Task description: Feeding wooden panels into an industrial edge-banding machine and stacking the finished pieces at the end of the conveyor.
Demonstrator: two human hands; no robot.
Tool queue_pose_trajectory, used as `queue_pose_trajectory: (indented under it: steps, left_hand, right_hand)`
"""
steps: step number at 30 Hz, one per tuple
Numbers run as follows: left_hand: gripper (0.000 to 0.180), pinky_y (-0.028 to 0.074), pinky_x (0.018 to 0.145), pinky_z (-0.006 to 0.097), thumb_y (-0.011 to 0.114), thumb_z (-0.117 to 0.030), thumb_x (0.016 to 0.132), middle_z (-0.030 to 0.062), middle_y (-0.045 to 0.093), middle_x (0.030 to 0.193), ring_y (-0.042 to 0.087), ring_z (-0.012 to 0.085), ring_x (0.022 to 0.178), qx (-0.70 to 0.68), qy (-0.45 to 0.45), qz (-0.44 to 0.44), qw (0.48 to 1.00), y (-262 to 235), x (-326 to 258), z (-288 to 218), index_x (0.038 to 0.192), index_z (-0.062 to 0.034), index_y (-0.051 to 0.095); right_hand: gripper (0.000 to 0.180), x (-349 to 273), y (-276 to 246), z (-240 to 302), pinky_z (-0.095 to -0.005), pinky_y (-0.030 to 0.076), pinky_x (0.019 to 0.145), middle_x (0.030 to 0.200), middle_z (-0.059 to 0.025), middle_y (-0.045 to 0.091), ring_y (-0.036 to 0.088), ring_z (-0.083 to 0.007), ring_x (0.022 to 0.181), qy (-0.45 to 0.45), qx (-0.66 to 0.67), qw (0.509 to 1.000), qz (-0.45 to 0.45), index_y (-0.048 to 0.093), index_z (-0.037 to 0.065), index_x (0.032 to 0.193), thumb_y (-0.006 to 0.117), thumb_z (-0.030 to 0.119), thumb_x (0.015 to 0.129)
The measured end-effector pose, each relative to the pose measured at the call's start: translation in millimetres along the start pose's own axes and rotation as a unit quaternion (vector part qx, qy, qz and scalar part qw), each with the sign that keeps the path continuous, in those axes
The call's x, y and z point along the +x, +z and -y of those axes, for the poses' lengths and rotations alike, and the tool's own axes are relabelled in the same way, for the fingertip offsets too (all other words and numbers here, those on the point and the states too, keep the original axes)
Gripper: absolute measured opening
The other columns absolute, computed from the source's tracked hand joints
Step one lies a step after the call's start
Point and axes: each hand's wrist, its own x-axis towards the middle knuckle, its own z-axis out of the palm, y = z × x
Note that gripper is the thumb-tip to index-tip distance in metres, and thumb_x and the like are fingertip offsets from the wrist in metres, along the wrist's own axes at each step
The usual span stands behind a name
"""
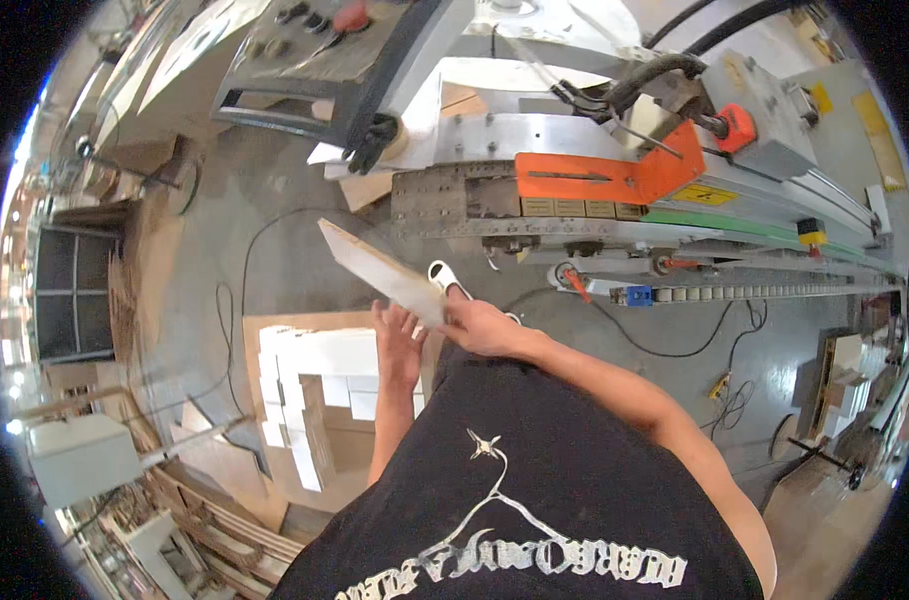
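A long, narrow white board (380, 278) with a brown edge slants up and to the left in front of my body. My right hand (483, 324) is closed round its near end, thumb and fingers on either side. Just below the board, my left hand (402, 345) has its fingers apart, close to the lower edge; whether the fingertips touch it I cannot tell. Left of that hand, stacks of similar white pieces (287, 370) lie on a brown sheet (254, 385). A white, rounded object with a dark opening (442, 271) shows behind the board's near end.
Ahead and right stands a long machine with an orange guard (585, 180), small brown blocks (573, 208) in its track and a chain strip (735, 293) along its front. A control panel (300, 60) is upper left. Cables (665, 352) cross the grey floor.
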Motion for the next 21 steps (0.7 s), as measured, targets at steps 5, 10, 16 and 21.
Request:
queue_pose_trajectory:
  steps: [5, 10, 16, 21]
  left_hand:
    - [0.080, 0.045, 0.091, 0.043, 0.067, -0.027, 0.089, 0.0168, 0.049, 0.126, 0.051, 0.0285, 0.112, 0.045, 0.068, -0.093, 0.992, 13.2, 58.4, -39.1, 0.147, -0.0073, 0.014]
    - [0.048, 0.051, 0.072, 0.031, 0.068, -0.018, 0.088, 0.0099, 0.062, 0.099, 0.062, 0.0181, 0.083, 0.219, 0.105, -0.026, 0.970, 38.2, 94.9, -48.9, 0.127, -0.0007, 0.047]
    - [0.037, 0.047, 0.049, 0.026, 0.071, -0.019, 0.086, 0.0077, 0.064, 0.079, 0.060, 0.0131, 0.058, 0.396, 0.121, -0.014, 0.910, 80.0, 109.8, -47.8, 0.114, 0.0003, 0.057]
    - [0.036, 0.044, 0.041, 0.027, 0.070, -0.022, 0.086, 0.0095, 0.064, 0.073, 0.059, 0.0133, 0.051, 0.560, 0.138, -0.072, 0.814, 70.8, 114.7, -31.1, 0.112, -0.0001, 0.058]
  right_hand:
    - [0.033, -45.5, -40.1, -46.6, -0.0346, 0.052, 0.077, 0.104, -0.0155, 0.065, 0.063, -0.0229, 0.095, 0.042, 0.280, 0.952, -0.118, 0.054, -0.002, 0.119, 0.056, 0.018, 0.092]
    - [0.032, -65.7, -76.1, -81.8, -0.0306, 0.055, 0.076, 0.103, -0.0108, 0.065, 0.066, -0.0184, 0.089, 0.063, 0.480, 0.856, -0.184, 0.053, -0.003, 0.118, 0.054, 0.020, 0.097]
    - [0.029, -56.6, -77.9, -121.9, -0.0339, 0.057, 0.079, 0.102, -0.0151, 0.067, 0.068, -0.0250, 0.091, 0.077, 0.641, 0.659, -0.386, 0.055, -0.003, 0.114, 0.053, 0.020, 0.096]
    - [0.026, -50.8, -41.2, -114.9, -0.0351, 0.054, 0.086, 0.108, -0.0159, 0.064, 0.065, -0.0241, 0.098, 0.127, 0.640, 0.640, -0.405, 0.054, -0.004, 0.113, 0.055, 0.013, 0.093]
